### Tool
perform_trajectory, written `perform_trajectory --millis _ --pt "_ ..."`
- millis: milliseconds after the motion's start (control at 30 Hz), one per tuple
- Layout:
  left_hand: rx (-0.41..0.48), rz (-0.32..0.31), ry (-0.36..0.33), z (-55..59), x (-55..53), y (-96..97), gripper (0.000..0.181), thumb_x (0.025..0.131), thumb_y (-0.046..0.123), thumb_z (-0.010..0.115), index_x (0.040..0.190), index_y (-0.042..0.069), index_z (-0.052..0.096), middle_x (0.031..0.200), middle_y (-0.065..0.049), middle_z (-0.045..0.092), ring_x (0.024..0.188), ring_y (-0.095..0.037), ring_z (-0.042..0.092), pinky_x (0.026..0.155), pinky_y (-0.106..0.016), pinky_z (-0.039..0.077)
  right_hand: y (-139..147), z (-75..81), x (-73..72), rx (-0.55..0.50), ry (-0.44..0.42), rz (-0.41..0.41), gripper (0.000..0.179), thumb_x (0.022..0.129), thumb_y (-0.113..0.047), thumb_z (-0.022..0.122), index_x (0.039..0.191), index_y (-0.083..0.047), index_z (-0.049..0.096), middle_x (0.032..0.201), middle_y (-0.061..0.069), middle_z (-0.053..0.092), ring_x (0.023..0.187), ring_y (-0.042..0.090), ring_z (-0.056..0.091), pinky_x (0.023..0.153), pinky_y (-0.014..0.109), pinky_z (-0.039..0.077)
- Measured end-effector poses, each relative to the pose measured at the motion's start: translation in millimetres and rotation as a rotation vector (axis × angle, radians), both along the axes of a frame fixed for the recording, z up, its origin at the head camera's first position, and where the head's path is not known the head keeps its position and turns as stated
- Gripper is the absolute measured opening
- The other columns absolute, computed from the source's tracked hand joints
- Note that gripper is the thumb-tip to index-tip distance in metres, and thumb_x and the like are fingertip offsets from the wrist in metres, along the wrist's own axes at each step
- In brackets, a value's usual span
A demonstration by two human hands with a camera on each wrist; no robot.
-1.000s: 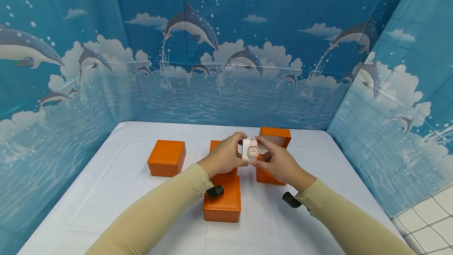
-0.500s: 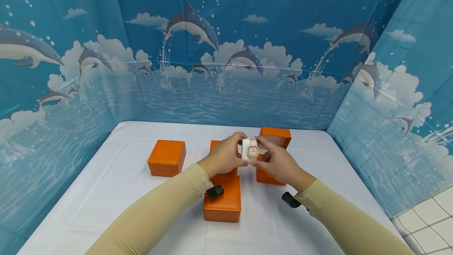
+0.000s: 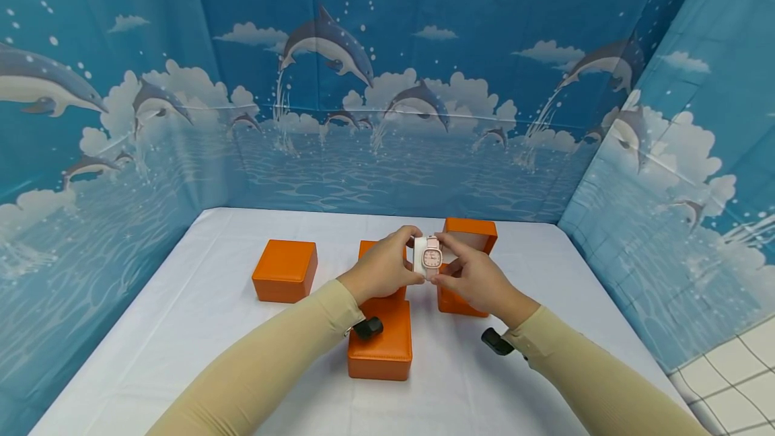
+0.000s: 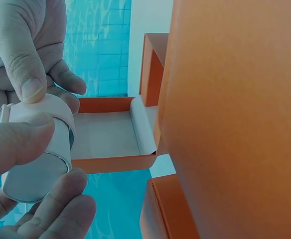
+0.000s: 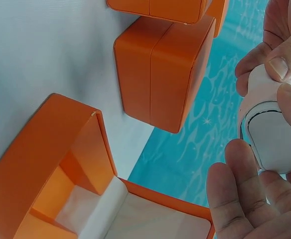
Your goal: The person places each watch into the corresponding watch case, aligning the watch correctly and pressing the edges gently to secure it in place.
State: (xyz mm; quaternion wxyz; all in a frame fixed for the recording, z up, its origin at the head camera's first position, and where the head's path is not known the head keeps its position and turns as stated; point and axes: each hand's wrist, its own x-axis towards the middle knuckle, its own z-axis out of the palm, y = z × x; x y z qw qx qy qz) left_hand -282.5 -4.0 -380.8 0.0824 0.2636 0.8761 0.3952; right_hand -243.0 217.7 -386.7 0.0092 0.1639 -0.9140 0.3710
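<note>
Both hands hold a pink wristwatch (image 3: 432,258) wrapped round a white watch cushion (image 3: 419,262), raised above the table. My left hand (image 3: 385,266) grips the cushion's left end between thumb and fingers. On the other side, my right hand (image 3: 480,281) pinches the watch strap, its thumb on the near side. The square dial faces the head camera. In the left wrist view, the cushion's smooth white end (image 4: 33,179) shows between the hands. Behind the right hand stands an orange watch box (image 3: 471,225) with its lid raised; its pale lining (image 5: 160,219) shows in the right wrist view.
A closed orange box (image 3: 284,261) sits at the left of the white-clothed table (image 3: 200,315). Another closed box (image 3: 380,355) stands at the near middle, with one more orange box (image 3: 366,247) behind it, partly hidden by the left hand. A dolphin-print curtain (image 3: 363,160) surrounds the table.
</note>
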Motion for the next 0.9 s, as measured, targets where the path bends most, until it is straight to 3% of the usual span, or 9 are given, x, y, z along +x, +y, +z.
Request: perform_trajectory --millis 567,900 --pt "0.005 -0.002 -0.012 0.5 1.1 1.2 0.076 0.087 0.015 0.088 0.149 0.02 0.043 0.139 -0.007 0.058 0.097 -0.007 0.07 0.084 -0.025 0.061 1.4 -0.7 -0.2 0.009 0.009 0.005 0.084 0.092 -0.018 0.083 0.163 -0.013 0.039 0.13 0.012 0.067 0.088 0.013 0.07 0.08 0.03 0.064" --pt "-0.003 0.003 -0.008 1.5 2.3 1.8 0.076 0.087 0.018 0.089 0.149 0.02 0.044 0.14 -0.006 0.058 0.097 -0.006 0.07 0.083 -0.025 0.061 1.6 0.2 0.4 0.005 0.009 0.006 0.084 0.092 -0.018 0.083 0.163 -0.014 0.039 0.135 0.012 0.065 0.088 0.013 0.071 0.08 0.031 0.064"
